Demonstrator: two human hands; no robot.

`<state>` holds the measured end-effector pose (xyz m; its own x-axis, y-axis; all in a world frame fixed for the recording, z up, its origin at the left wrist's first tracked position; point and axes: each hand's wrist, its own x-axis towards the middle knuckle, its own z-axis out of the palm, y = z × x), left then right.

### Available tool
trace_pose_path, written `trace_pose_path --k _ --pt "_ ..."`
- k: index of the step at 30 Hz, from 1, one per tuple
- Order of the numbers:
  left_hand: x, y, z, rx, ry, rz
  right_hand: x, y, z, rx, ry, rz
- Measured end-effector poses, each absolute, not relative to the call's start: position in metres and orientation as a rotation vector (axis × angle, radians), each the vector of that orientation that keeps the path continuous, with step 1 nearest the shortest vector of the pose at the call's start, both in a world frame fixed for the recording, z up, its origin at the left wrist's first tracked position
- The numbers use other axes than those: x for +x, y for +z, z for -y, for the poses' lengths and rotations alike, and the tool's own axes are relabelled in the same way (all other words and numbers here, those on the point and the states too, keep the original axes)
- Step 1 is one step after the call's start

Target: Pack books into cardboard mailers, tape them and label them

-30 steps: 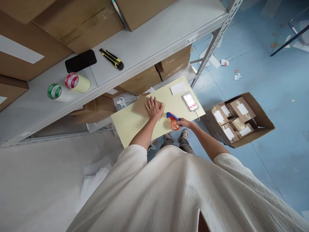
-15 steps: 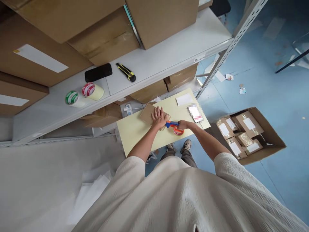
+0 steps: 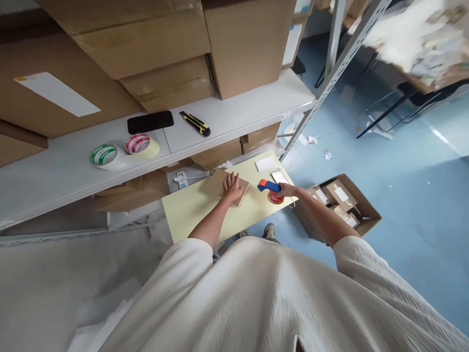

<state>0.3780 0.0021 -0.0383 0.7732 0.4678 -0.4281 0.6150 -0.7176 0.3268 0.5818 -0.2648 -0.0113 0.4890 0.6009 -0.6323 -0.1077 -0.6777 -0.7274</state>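
A small cardboard box (image 3: 217, 183) lies on the pale yellow tabletop (image 3: 190, 215). On top of it rests my left hand (image 3: 232, 189), its fingers spread and pressing on the cardboard. My right hand (image 3: 286, 190) grips a blue and orange tape dispenser (image 3: 269, 186), with a red tape roll in it. The dispenser is off the box, a short way to its right. Behind my right hand a phone (image 3: 279, 176) lies on the table, close to a white sheet of labels or paper (image 3: 265, 164).
A grey shelf (image 3: 234, 115) runs across the front, bearing large cartons (image 3: 249, 49), a black phone (image 3: 150, 122), a yellow-black utility knife (image 3: 195, 123) and two tape rolls (image 3: 104, 155). To the right on the floor stands an open carton (image 3: 362, 195) of smaller boxes. Beyond is a cluttered table (image 3: 425, 85).
My right hand has drawn the tape dispenser away from the box, to the right. My left hand stays on the box. The whole view has shifted as my head turned.
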Motion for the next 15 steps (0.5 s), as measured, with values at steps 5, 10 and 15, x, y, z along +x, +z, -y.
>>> trace_pose_path --k 5,10,15 --pt "0.359 -0.024 -0.013 2.633 -0.43 -0.712 0.601 0.065 0.259 -2.099 1.038 0.475" --pt "0.339 -0.019 0.004 2.64 -0.341 -0.906 0.621 0.128 0.22 -2.182 0.711 0.794" --pt "0.331 -0.023 0.025 2.53 -0.285 -1.087 0.659 0.178 0.16 -2.272 0.194 1.298"
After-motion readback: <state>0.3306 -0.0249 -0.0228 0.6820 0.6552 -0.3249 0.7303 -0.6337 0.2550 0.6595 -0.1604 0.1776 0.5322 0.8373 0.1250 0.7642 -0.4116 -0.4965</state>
